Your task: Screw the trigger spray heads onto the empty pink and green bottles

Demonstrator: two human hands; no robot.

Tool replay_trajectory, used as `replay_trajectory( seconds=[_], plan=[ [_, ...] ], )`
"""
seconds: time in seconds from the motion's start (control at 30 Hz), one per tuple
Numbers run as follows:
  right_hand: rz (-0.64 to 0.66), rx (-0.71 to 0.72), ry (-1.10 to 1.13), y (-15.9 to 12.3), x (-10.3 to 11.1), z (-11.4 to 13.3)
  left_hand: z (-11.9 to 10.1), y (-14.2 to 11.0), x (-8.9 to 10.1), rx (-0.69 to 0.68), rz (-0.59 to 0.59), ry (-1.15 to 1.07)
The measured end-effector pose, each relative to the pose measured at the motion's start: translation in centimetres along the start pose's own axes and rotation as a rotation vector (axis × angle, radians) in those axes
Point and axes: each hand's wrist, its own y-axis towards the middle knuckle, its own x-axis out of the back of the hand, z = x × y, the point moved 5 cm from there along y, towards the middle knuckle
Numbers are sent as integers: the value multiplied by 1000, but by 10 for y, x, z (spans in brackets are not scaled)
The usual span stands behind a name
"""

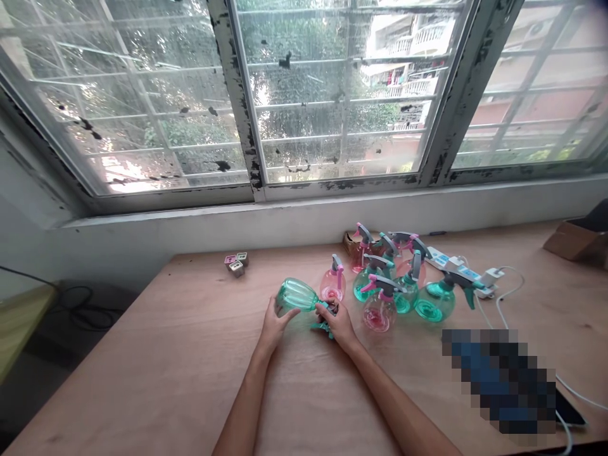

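Observation:
A clear green spray bottle (295, 295) lies tilted on its side between my hands, its neck toward the right. My left hand (275, 323) is wrapped round the bottle's body near its base. At the neck, my right hand (338, 322) is closed on the spray head (323, 327), whose green trigger shows below the fingers; the hand covers much of the head. Just behind my right hand stands an upright pink spray bottle (333, 284). Another pink spray bottle (379, 311) is to the right of that hand.
Several pink and green spray bottles (434, 301) stand grouped at the right. Behind them lie a white power strip (456, 266) and cables. Small square blocks (236, 265) sit at the back left. A cardboard box (574, 240) is far right, a blurred-out object (503, 383) nearer.

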Motion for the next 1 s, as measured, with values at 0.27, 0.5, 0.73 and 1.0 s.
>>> replay_trajectory(
  seconds=[0.27,0.5,0.73,1.0],
  plan=[
    [35,-3,-10,-1,-1,1,-2,-2,3,30,-25,6],
    [67,-1,-33,-1,-3,-1,-2,-2,5,38,-31,-4],
    [71,-2,-25,0,-1,2,-7,-3,-1,52,36,-22],
    [105,14,-45,-2,-4,2,-10,-5,4,74,-50,-3]
  ],
)
